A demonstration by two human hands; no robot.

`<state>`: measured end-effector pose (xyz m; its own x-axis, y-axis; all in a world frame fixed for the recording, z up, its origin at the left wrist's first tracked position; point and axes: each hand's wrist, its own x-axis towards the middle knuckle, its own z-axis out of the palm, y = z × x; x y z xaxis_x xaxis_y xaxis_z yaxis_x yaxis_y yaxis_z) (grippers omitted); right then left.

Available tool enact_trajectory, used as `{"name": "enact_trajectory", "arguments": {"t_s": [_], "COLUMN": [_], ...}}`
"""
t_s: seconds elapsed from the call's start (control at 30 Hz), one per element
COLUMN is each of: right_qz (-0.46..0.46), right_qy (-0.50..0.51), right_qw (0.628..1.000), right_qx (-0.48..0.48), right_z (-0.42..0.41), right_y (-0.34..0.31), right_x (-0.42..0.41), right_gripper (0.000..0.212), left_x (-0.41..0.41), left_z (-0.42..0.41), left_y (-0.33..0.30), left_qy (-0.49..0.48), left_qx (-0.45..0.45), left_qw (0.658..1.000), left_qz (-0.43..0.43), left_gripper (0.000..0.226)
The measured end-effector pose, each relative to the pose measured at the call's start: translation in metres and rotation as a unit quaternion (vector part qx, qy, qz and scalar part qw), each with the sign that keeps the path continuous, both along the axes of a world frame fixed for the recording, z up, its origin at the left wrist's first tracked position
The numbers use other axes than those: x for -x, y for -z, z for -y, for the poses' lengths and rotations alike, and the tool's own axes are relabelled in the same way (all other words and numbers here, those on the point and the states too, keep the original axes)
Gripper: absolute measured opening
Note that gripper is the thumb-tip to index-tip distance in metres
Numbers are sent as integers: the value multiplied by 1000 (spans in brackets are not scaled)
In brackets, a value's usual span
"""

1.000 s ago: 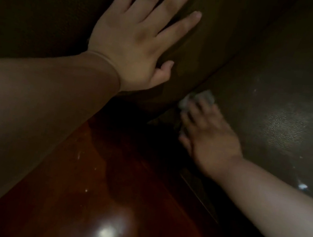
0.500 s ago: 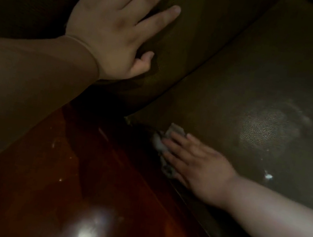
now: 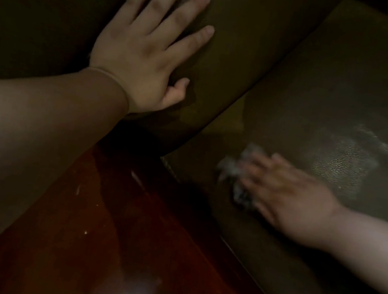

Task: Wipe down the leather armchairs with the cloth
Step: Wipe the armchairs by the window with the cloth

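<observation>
Head view, close in and dim: nearest, at about six o'clock, runs a glossy red-brown wooden rail [image 3: 142, 254] of the armchair, polished enough to throw back a bright spot of light at the bottom edge. The left forearm crosses over it from nine o'clock.

Past the rail, at roughly four o'clock, the right hand [image 3: 289, 202] lies palm-down on the dark leather seat cushion [image 3: 350, 109], near the cushion's front left corner. It is blurred, so the exact set of the fingers is hard to read, but they look stretched out flat over a small pale cloth [image 3: 233, 169], pressing it against the leather; the cloth's ragged whitish edge pokes out beyond the fingertips toward nine o'clock. Whether any finger curls round the cloth I cannot tell for sure. To the right of the hand, at about three o'clock, the leather shows a paler, grainy sheen.

Farther off, at around eleven o'clock, the left hand [image 3: 147, 53] rests flat on the padded leather armrest [image 3: 230, 49], fingers straight and spread, thumb tucked low against the side, holding nothing. A dark seam separates armrest and seat cushion, running up toward one o'clock.
</observation>
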<state>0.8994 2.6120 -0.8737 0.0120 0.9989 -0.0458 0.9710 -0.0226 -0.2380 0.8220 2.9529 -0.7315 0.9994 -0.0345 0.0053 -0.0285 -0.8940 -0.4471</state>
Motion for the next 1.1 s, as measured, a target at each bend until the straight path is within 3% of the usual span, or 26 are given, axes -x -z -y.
{"name": "enact_trajectory", "arguments": {"t_s": [0.13,0.2,0.23,0.3,0.37,0.4,0.47,0.57,0.63,0.67,0.77,0.83,0.87,0.93,1.03,1.07,1.1], "right_qz": [32,46,35,-5,-18,-8,15,18,28,17,-24,-12,15,71,0,8,12], "right_qy": [282,311,264,64,-88,-89,28,276,333,291,3,-53,-18,151,399,391,330], "right_qw": [957,948,963,997,995,995,999,959,941,956,998,997,999,986,910,914,940], "right_qx": [60,46,36,30,37,38,36,68,58,37,49,47,26,8,113,112,82], "right_z": [1,8,19,53,83,94,108,99,91,94,120,116,106,79,37,29,26], "right_y": [-17,-17,-16,-17,-19,-18,-14,-22,-22,-20,-19,-17,-13,-13,-32,-34,-34], "right_x": [-51,-10,17,61,52,34,-12,-42,-3,24,66,30,4,-57,-88,-72,-48], "right_gripper": [68,62,59,55,52,52,56,63,63,62,54,52,52,53,63,63,62], "left_x": [-1,-1,-4,-11,-6,6,43,87,87,85,81,81,81,83,86,86,85], "left_z": [7,17,25,59,103,130,183,218,216,215,216,216,215,216,216,216,217], "left_y": [-7,-14,-18,-26,-28,-24,-13,0,2,2,2,3,3,4,5,4,3], "left_qy": [-21,-54,-85,-169,-253,-279,-291,-273,-292,-306,-312,-310,-310,-322,-378,-395,-407], "left_qx": [0,-1,-5,25,166,244,327,302,292,290,278,275,275,264,250,250,251], "left_qw": [1000,998,995,984,950,922,881,893,897,894,890,892,894,898,887,880,874], "left_qz": [-21,-43,-52,-60,-82,-114,-178,-191,-155,-150,-183,-181,-169,-140,-90,-87,-91], "left_gripper": [72,74,74,73,71,69,69,66,65,65,62,63,63,65,67,68,69]}}
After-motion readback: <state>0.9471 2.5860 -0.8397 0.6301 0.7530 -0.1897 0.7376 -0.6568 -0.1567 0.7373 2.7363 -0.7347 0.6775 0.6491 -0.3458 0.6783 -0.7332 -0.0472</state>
